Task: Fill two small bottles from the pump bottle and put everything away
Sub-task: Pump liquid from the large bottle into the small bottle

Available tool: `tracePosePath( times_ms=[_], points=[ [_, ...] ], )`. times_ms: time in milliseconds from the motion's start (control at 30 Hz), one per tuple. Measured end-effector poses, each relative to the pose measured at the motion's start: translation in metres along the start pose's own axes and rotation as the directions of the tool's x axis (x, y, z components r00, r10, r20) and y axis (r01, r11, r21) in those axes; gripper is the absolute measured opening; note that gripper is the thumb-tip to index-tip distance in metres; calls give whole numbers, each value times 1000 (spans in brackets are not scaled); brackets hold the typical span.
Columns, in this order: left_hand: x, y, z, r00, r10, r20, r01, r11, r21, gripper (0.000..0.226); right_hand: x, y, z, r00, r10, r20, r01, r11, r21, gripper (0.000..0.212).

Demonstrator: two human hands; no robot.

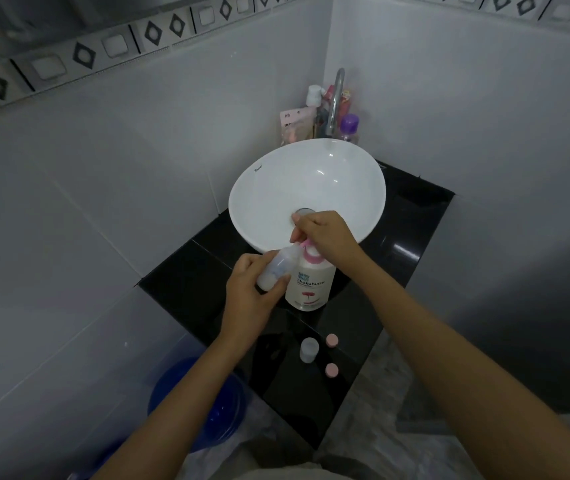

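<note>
Tilting small bottle point(278, 268) in left-hand fingers point(278, 284), under pump spout point(306, 243).

At the centre of the frame your left hand point(247, 294) grips a small clear bottle point(278, 268), tilted with its mouth up against the pink spout of the white pump bottle point(309, 284). Your right hand point(325, 235) rests on top of the pump. The pump bottle stands on the black counter point(415, 233) at the near edge of the white basin point(259, 188). Lower in the frame, another small bottle point(308, 349) stands between two pink caps point(332, 340).
</note>
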State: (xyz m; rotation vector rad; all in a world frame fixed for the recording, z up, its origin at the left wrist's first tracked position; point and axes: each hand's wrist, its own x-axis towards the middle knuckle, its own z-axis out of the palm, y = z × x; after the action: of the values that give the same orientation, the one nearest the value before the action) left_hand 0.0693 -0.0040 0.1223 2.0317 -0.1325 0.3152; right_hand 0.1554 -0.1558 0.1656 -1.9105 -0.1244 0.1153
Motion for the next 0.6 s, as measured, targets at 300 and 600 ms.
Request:
tracePosePath(
  times_ms=[300,600],
  points=[
    [3,6,-1,1000,28,12,-28,999,-20,45,3,7,2,999,13,-30,-12,998,55,43],
    [11,3,-9,999,-25,35,30,989,-143,44,3,11,5,997,25,-72,-20,998,64,48]
  ],
)
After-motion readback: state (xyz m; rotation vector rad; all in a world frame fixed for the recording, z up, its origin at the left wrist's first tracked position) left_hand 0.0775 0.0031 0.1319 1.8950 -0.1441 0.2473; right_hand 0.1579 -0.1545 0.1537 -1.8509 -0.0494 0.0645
